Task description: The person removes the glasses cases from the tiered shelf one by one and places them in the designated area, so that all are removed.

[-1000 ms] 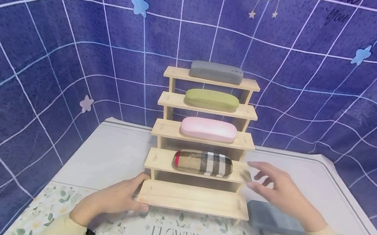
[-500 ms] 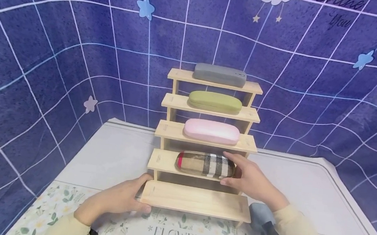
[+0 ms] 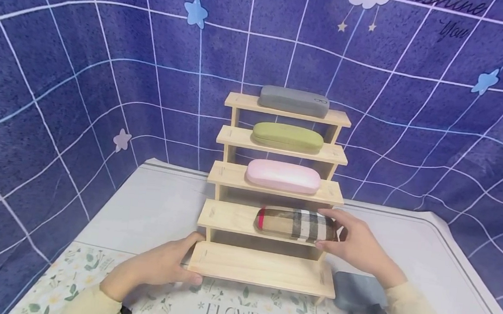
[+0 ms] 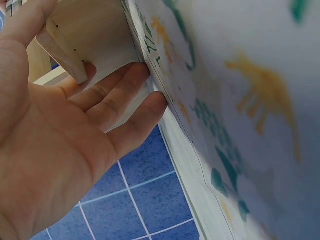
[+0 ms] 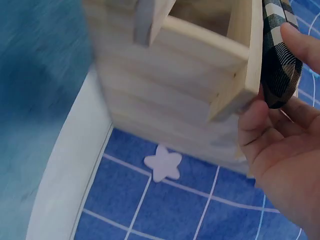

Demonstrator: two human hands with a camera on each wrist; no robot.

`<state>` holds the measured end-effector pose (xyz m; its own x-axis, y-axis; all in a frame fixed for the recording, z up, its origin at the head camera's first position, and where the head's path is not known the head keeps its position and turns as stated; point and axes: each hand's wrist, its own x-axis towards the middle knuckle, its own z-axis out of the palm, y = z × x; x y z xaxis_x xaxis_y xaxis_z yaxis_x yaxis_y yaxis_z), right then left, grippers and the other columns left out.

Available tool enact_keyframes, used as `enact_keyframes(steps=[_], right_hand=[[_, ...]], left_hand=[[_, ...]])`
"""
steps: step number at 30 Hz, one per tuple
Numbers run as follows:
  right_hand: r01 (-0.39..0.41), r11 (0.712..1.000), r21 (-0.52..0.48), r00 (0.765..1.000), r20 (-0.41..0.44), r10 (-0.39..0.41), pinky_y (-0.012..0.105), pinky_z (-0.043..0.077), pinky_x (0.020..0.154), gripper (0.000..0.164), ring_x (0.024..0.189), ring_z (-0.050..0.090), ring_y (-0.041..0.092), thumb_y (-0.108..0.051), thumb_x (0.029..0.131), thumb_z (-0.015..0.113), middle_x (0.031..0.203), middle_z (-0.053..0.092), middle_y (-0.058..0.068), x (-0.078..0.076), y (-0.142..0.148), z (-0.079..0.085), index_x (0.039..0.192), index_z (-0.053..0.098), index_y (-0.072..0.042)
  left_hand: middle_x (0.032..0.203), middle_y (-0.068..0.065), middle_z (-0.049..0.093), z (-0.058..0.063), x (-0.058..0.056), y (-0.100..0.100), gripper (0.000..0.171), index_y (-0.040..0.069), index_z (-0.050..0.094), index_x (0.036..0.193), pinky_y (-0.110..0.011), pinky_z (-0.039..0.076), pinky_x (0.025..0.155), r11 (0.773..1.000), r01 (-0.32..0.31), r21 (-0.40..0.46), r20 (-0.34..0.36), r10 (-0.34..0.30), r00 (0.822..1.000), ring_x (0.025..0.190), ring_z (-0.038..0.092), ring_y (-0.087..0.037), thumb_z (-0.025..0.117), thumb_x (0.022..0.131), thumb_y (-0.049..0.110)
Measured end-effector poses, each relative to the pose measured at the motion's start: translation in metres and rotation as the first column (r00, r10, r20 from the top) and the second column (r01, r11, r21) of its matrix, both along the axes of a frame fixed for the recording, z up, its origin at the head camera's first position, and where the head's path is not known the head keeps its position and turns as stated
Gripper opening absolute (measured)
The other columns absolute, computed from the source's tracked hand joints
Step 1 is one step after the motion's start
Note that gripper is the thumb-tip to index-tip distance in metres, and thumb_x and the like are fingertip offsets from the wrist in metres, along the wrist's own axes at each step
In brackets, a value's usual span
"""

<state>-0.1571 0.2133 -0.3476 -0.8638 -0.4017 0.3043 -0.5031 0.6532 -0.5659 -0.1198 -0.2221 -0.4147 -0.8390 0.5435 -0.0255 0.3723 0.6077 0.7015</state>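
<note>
A five-step wooden stand [image 3: 263, 269] holds glasses cases on its upper steps. On the second step from the bottom, my right hand [image 3: 357, 240] grips the right end of a plaid glasses case [image 3: 292, 224]; the right wrist view shows thumb and fingers on either side of the plaid case [image 5: 280, 60]. This case sits toward the right of its step. At the left end of the lowest step, my left hand [image 3: 164, 265] holds the stand, thumb in front and fingers behind. In the left wrist view its index fingertip touches the wooden side panel [image 4: 65, 52].
Above sit a pink case [image 3: 283, 175], a green case [image 3: 287, 136] and a grey case [image 3: 294, 101], one per step. A blue-grey case [image 3: 357, 291] lies on the table right of the stand, partly behind my right forearm. A blue grid-patterned curtain [image 3: 148, 91] hangs behind.
My right hand has come in from the right, taken hold of the plaid case's right end and shifted it rightward along its step. The left hand has stayed on the stand.
</note>
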Motion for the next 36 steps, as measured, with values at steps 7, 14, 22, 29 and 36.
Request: enact_keyframes(steps=[7,14,22,29,36], right_hand=[[0.023,0.999,-0.034,0.999,-0.034,-0.024,0.028,0.054,0.064,0.064,0.076,0.061,0.015,-0.017,0.077,0.089,0.122,0.065,0.008,-0.001,0.026,-0.002,0.134,0.063,-0.008],[0.076,0.997,-0.028,0.997,-0.002,-0.076,0.029,0.054,0.065,0.067,0.075,0.063,0.016,-0.017,0.077,0.089,0.104,0.066,0.006,0.0,0.045,0.0,0.137,0.06,-0.009],[0.098,0.995,-0.012,0.995,0.032,-0.097,0.029,0.054,0.065,0.068,0.075,0.065,0.02,-0.013,0.079,0.086,0.105,0.065,0.01,0.003,0.065,-0.003,0.14,0.056,-0.006],[0.08,0.997,0.011,0.995,0.051,-0.08,0.029,0.056,0.065,0.073,0.076,0.067,0.016,-0.011,0.081,0.084,0.109,0.065,0.013,0.007,0.084,-0.001,0.145,0.051,-0.002],[0.038,0.999,0.03,0.998,0.05,-0.04,0.028,0.057,0.065,0.071,0.078,0.066,0.011,-0.009,0.08,0.084,0.103,0.065,0.009,0.009,0.103,0.003,0.143,0.051,0.001]], left_hand=[[0.141,-0.011,0.056,-0.002,0.001,0.0,0.075,0.019,0.045,0.139,-0.062,0.032,0.112,1.0,-0.012,-0.018,0.004,0.012,1.0,0.134,0.048,-0.038,0.08,0.08,0.05],[0.136,-0.008,0.059,-0.003,0.001,-0.001,0.075,0.018,0.045,0.138,-0.062,0.033,0.111,1.0,-0.011,-0.011,0.006,0.011,1.0,0.131,0.052,-0.037,0.081,0.08,0.049],[0.136,-0.008,0.059,0.0,0.001,0.0,0.078,0.016,0.044,0.139,-0.063,0.033,0.111,1.0,-0.006,-0.009,0.011,0.006,1.0,0.13,0.052,-0.037,0.082,0.08,0.05],[0.139,-0.011,0.057,0.002,0.001,0.001,0.078,0.016,0.044,0.14,-0.063,0.031,0.112,1.0,-0.005,-0.01,0.013,0.006,1.0,0.134,0.049,-0.039,0.081,0.08,0.05],[0.14,-0.011,0.057,0.0,0.001,0.0,0.077,0.018,0.045,0.14,-0.064,0.029,0.113,1.0,-0.014,-0.015,0.023,0.015,1.0,0.135,0.047,-0.038,0.081,0.08,0.05]])
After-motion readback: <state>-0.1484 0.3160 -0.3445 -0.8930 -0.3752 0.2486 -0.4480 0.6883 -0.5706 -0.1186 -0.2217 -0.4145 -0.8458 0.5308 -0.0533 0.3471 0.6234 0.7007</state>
